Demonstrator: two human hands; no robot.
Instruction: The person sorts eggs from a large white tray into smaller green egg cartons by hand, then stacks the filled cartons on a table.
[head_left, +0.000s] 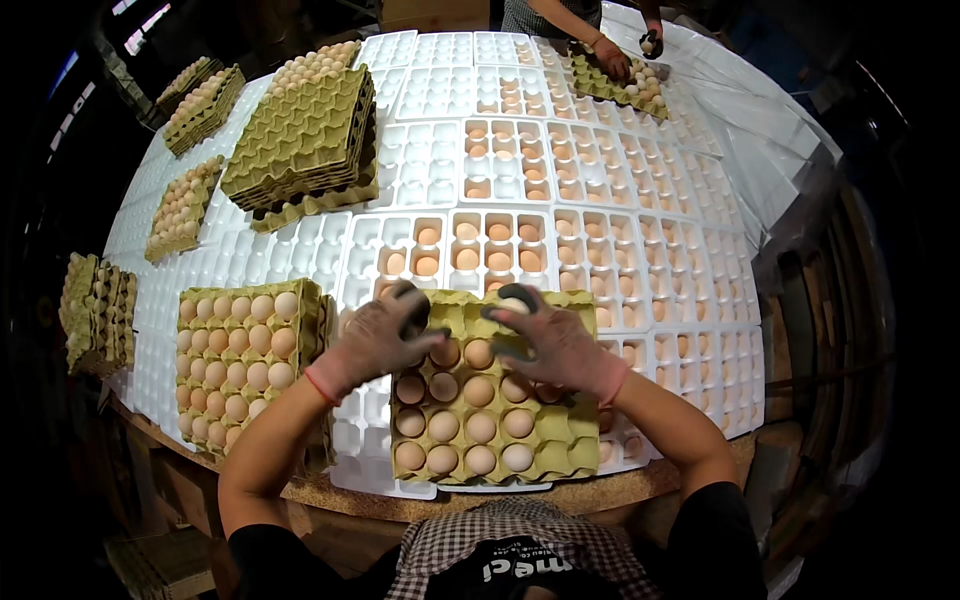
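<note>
A yellow-green pulp egg tray (553, 450), partly filled with eggs, sits before me at the table's front edge. My right hand (551, 341), in a pink-and-grey work glove, grips a pale egg (513, 305) between thumb and fingers above the tray's far rows. Gloved alike, my left hand (382, 330) hovers blurred over the tray's far left corner. Its thumb points at a brown egg (448, 354) in the tray; whether its fingers hold anything is hidden. Just beyond lies a white plastic egg tray (448, 259) with brown eggs in some cells.
On the left stand a full stack of egg trays (238, 360) and, farther back, a tall stack of pulp trays (292, 150). Filled white trays (679, 255) cover the right side. Across the table, another person's hand (613, 60) reaches into a pulp tray (592, 79).
</note>
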